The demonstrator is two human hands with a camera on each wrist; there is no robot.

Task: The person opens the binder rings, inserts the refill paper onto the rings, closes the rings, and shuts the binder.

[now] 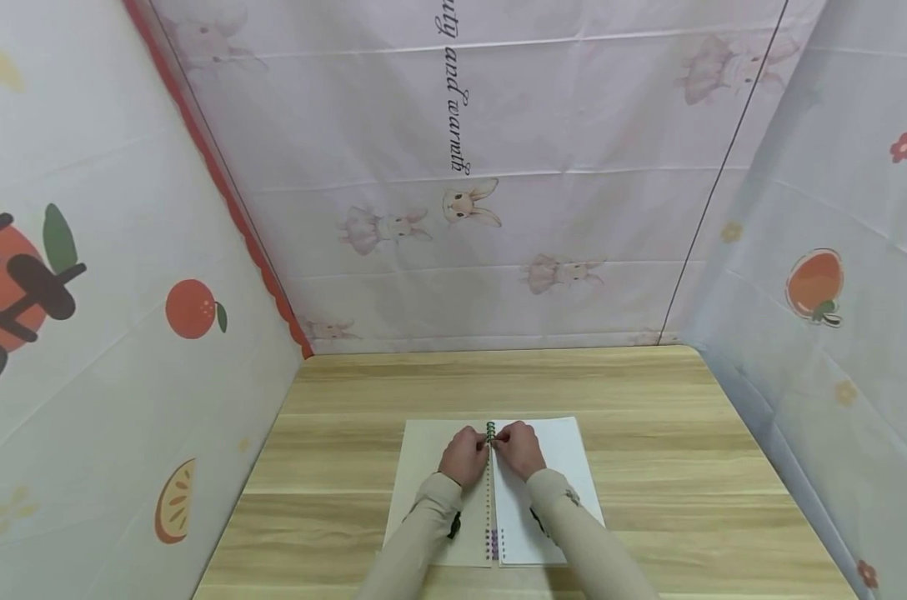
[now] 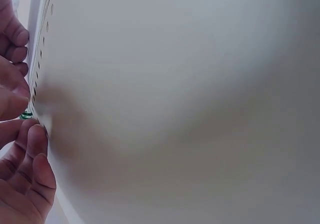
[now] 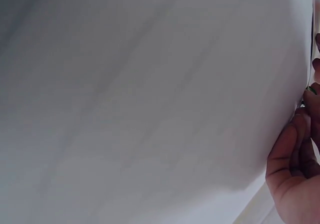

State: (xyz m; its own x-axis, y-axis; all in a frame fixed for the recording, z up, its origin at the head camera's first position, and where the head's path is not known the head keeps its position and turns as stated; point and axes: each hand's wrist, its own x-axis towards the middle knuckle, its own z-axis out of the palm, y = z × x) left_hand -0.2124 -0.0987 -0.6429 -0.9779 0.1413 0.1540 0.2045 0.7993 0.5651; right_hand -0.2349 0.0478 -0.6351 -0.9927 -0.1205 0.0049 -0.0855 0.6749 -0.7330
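Observation:
A loose-leaf notebook lies open flat, with a cream sheet on the left and white pages on the right. Punched holes line the inner edges. At the top of its spine sits a short green binding coil; a purple binding coil is at the bottom. My left hand pinches the green coil from the left with curled fingers. From the other side my right hand pinches it too, fingertips close to the left ones. In the left wrist view, fingers partly hide the green coil.
Under the notebook is a wood-grain table. Printed cloth hangs behind it and on both sides, the back cloth meeting the table's far edge. My sleeved forearms cross the notebook's lower part.

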